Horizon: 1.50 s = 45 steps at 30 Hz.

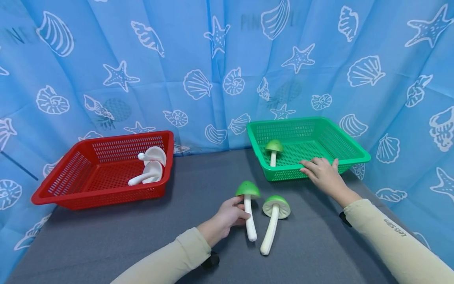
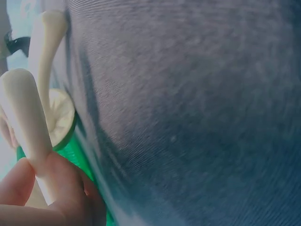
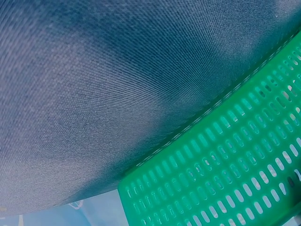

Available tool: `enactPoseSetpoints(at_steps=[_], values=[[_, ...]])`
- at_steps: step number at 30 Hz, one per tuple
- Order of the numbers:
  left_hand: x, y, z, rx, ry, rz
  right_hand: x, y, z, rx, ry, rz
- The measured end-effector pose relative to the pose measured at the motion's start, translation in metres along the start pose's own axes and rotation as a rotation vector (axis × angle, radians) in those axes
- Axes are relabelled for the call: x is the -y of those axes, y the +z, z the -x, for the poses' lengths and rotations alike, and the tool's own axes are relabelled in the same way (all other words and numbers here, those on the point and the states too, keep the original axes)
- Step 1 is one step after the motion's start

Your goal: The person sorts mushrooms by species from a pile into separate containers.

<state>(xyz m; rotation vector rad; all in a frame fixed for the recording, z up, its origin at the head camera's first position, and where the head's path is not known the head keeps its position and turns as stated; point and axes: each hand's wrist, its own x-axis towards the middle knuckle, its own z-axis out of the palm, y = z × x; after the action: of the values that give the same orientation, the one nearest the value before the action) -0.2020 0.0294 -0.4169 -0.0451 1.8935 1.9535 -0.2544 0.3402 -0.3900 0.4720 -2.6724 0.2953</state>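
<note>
My left hand (image 1: pixel 232 215) pinches the white stem of a green-capped toy mushroom (image 1: pixel 250 221) between thumb and fingers. The left wrist view shows the pale stem (image 2: pixel 26 113) rising out of that grip. Just right of it, a second green-capped mushroom (image 1: pixel 271 227) lies on the cloth, its pale underside showing. My right hand (image 1: pixel 324 175) is at the front rim of the green basket (image 1: pixel 354 161), palm down with its fingers extended. Whether it touches the rim, I cannot tell. Inside that basket, near the left end, is another green-capped mushroom (image 1: pixel 274 150).
A red basket (image 1: pixel 103 197) stands at the left, with two white mushroom-shaped pieces (image 1: pixel 152 171) at its right end. Dark grey cloth (image 1: pixel 142 240) covers the table. Behind the baskets hangs a blue curtain (image 1: pixel 159 98) printed with shells and starfish.
</note>
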Motion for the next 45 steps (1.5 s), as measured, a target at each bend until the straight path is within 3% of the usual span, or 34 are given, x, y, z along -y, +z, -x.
enactPoseSetpoints(at_steps=[16, 27, 45], values=[[-0.042, -0.002, -0.005, 0.024, 0.011, 0.032, 0.002, -0.002, -0.001, 0.018, 0.012, 0.001], [-0.065, 0.008, -0.016, 0.040, 0.044, 0.059, 0.001, -0.001, 0.000, -0.002, 0.002, 0.001], [-0.094, 0.027, -0.042, -0.015, 0.048, 0.151, 0.003, -0.002, 0.001, 0.014, 0.009, 0.004]])
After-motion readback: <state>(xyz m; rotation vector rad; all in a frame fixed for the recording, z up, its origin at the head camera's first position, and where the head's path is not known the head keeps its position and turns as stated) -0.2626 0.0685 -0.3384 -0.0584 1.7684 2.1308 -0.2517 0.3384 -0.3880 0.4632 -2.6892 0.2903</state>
